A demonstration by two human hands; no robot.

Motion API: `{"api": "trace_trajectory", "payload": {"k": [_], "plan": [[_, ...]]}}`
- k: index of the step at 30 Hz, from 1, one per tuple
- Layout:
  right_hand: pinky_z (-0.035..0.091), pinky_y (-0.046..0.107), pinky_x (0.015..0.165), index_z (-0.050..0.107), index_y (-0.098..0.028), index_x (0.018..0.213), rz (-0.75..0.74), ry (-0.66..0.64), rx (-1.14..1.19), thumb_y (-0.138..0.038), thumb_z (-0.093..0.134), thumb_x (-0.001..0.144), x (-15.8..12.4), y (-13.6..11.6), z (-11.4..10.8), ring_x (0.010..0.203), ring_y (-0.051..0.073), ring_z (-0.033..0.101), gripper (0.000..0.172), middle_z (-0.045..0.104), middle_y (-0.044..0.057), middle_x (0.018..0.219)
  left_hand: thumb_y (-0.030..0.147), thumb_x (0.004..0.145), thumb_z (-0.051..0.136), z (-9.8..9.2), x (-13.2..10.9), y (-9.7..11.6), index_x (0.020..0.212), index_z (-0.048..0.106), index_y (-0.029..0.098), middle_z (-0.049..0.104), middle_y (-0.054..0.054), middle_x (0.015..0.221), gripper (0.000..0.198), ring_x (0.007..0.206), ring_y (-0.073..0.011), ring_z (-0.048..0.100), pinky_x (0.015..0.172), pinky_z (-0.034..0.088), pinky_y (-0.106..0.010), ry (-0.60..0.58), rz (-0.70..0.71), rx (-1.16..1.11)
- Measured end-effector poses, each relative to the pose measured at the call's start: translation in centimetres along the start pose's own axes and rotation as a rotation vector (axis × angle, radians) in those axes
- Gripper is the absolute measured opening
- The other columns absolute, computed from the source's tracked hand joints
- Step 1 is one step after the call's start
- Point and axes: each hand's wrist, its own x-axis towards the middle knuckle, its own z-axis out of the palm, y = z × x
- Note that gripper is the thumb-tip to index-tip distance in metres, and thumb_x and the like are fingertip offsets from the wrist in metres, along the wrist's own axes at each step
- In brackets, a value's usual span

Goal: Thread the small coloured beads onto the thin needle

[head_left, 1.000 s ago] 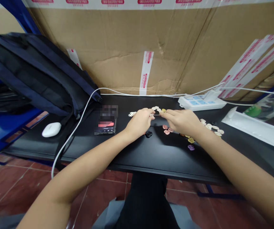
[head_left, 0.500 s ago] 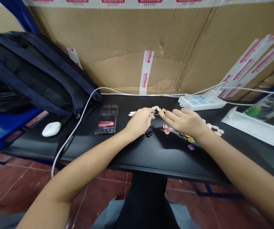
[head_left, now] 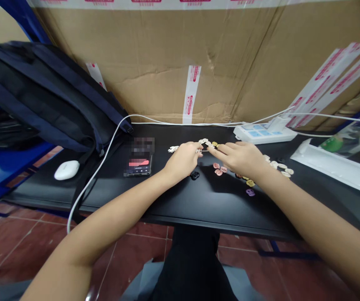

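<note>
The left hand point(head_left: 181, 161) pinches a small pale piece point(head_left: 198, 151) at its fingertips, mostly covered by the fingers, and a thin pale strand point(head_left: 204, 151) runs from it towards the right hand point(head_left: 236, 158), whose fingers are bent and bunched; whether they grip the strand cannot be told. Pink discs point(head_left: 220, 169) lie between the wrists, a black disc point(head_left: 195, 175) just beside the left one; yellow discs point(head_left: 250, 182) and pale discs point(head_left: 282, 166) are partly hidden by the right hand and forearm. All rest on a smooth black table point(head_left: 180, 205) above red floor tiles point(head_left: 144, 255). Farther out are a phone point(head_left: 140, 165) (the upper part blurred into blocks), a white power strip point(head_left: 264, 133), and a dark backpack point(head_left: 51, 96) cut off at the left. Behind stands creased cardboard point(head_left: 155, 46), its white tape point(head_left: 191, 94) printed with red labels too small to read.
</note>
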Motion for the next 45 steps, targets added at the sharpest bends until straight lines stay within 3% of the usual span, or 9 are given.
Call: {"api": "trace_trajectory", "payload": {"k": [5,14,21,27,30,34,39,45], "plan": [[0.027,0.034,0.06,0.073,-0.016,0.117,-0.03,0.022,-0.086,-0.004,0.048,0.096,0.3,-0.2,-0.7,0.067,0.017,0.057,0.035,0.072,0.006,0.078,0.002,0.092,0.061,-0.2,0.0,0.2,0.111,0.074,0.013,0.077,-0.011,0.109,0.026,0.091,-0.0195,0.075,0.091,0.058,-0.03,-0.003,-0.019,-0.024],[0.026,0.031,0.059,0.073,-0.019,0.115,0.082,-0.035,0.076,-0.007,0.058,0.083,0.2,0.1,0.3,0.067,0.016,0.06,0.038,0.073,0.004,0.081,0.002,0.091,0.06,0.2,0.1,-0.5,0.109,0.075,0.012,0.078,-0.011,0.104,0.025,0.087,-0.0201,0.076,0.088,0.06,-0.032,0.008,-0.037,-0.056],[0.027,0.031,0.06,0.076,-0.02,0.094,0.131,0.007,0.16,-0.017,0.049,0.094,0.5,0.8,0.1,0.062,0.016,0.059,0.028,0.07,0.003,0.07,0.007,0.091,0.063,0.4,0.2,-0.7,0.108,0.076,0.014,0.08,-0.009,0.097,0.023,0.081,-0.0203,0.075,0.082,0.061,-0.033,0.023,-0.024,-0.108],[0.031,0.031,0.061,0.077,-0.02,0.093,0.224,0.076,0.22,-0.024,0.049,0.098,0.4,1.1,-0.3,0.064,0.017,0.061,0.028,0.072,0.005,0.073,0.008,0.09,0.065,0.5,0.3,-1.0,0.105,0.076,0.014,0.079,-0.009,0.098,0.02,0.082,-0.0208,0.076,0.082,0.062,-0.033,0.05,-0.034,-0.145],[0.035,0.03,0.063,0.074,-0.02,0.094,0.402,0.143,0.429,-0.03,0.05,0.1,0.6,0.8,-0.2,0.068,0.017,0.062,0.027,0.074,0.005,0.08,0.007,0.089,0.065,0.5,0.2,-0.9,0.108,0.076,0.015,0.079,-0.008,0.095,0.023,0.082,-0.0199,0.075,0.082,0.062,-0.033,0.063,-0.037,-0.215],[0.039,0.029,0.062,0.069,-0.019,0.087,0.626,0.168,0.899,-0.043,0.053,0.099,1.3,0.0,0.3,0.063,0.016,0.056,0.031,0.068,0.002,0.073,0.008,0.088,0.069,0.4,0.2,-0.5,0.109,0.076,0.015,0.078,-0.005,0.089,0.023,0.078,-0.0174,0.075,0.081,0.062,-0.031,0.054,-0.057,-0.345],[0.044,0.031,0.069,0.069,-0.019,0.084,0.678,0.14,1.294,-0.057,0.065,0.091,2.0,-0.8,0.9,0.071,0.016,0.058,0.039,0.07,0.003,0.08,0.008,0.085,0.072,0.3,0.3,0.0,0.107,0.077,0.015,0.08,-0.005,0.09,0.024,0.081,-0.0168,0.076,0.084,0.061,-0.029,0.025,-0.037,-0.445],[0.047,0.032,0.072,0.073,-0.018,0.082,0.714,0.114,1.402,-0.06,0.071,0.085,2.1,-1.0,1.1,0.074,0.018,0.063,0.043,0.073,0.005,0.081,0.008,0.084,0.073,0.3,0.3,0.0,0.106,0.079,0.016,0.081,-0.006,0.093,0.025,0.085,-0.0186,0.077,0.088,0.061,-0.031,0.004,-0.046,-0.502]]}}
